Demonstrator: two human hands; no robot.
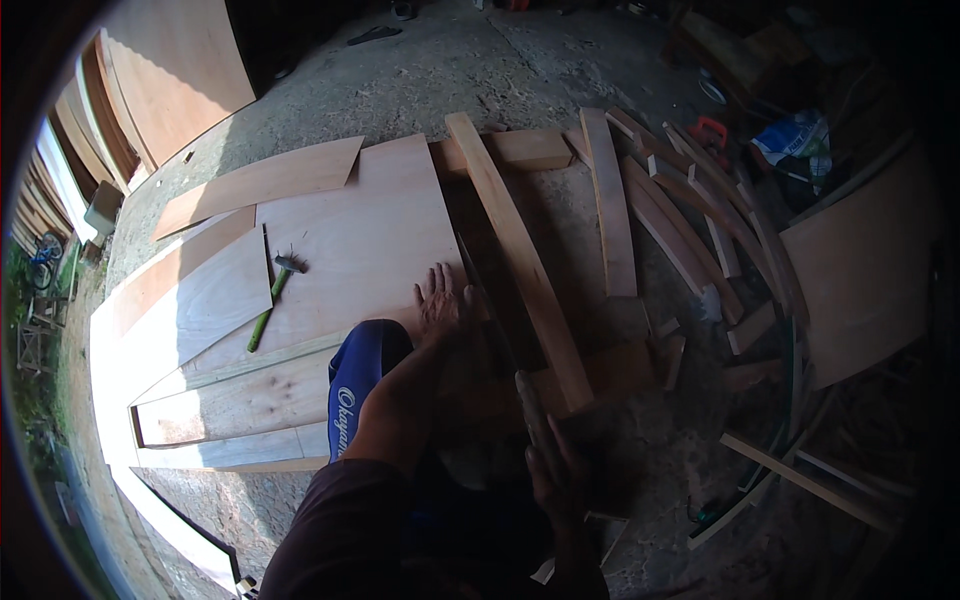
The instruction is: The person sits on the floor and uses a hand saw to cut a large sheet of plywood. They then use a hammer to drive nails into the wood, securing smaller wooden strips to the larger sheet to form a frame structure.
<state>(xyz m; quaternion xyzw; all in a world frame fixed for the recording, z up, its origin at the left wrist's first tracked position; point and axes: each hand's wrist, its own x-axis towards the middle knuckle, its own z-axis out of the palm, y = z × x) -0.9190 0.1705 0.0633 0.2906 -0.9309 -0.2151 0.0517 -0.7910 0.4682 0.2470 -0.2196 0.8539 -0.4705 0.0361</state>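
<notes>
My left hand lies flat, fingers spread, on a pale plywood sheet close to its right edge. My right hand is closed round the handle of a handsaw. The thin blade runs forward and leftward along the sheet's right edge, just beside my left hand. Shadow hides whether its teeth are in the wood. My knee, in a blue trouser leg, rests on the panel. A hammer with a green handle lies on the sheet to the left.
Under and right of the sheet, a long wooden beam slants across. Several timber pieces and curved strips lie farther right, near a plywood panel. Cut plywood strips lie at the far left. Rough concrete floor surrounds the work.
</notes>
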